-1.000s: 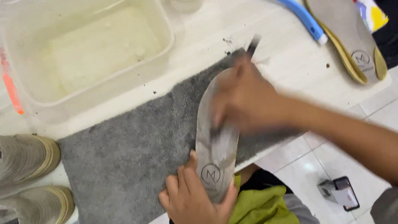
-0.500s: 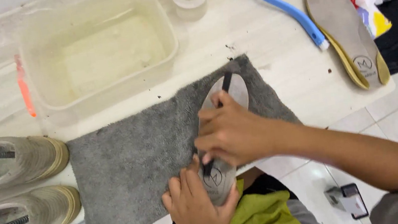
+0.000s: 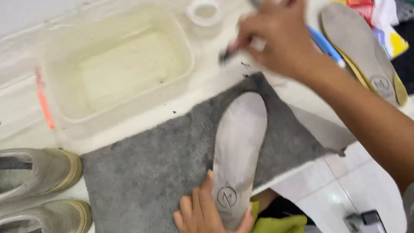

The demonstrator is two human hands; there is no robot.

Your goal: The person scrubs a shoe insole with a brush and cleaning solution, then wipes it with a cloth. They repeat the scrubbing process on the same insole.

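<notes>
Insole (image 3: 237, 144), pale grey and thin, lies heel toward me on the grey towel (image 3: 158, 191). It looks light and bendy, likely slick when wet, so I judge the heel the best place to pin it. My left hand (image 3: 207, 227) presses flat there, fingers spread. My right hand (image 3: 278, 34) is lifted above the towel's far edge, closed around a small dark-handled brush (image 3: 231, 53). Beyond sit a tub (image 3: 58, 106) of cloudy water, a second insole (image 3: 362, 55), and two shoes (image 3: 18, 208) at my left.
</notes>
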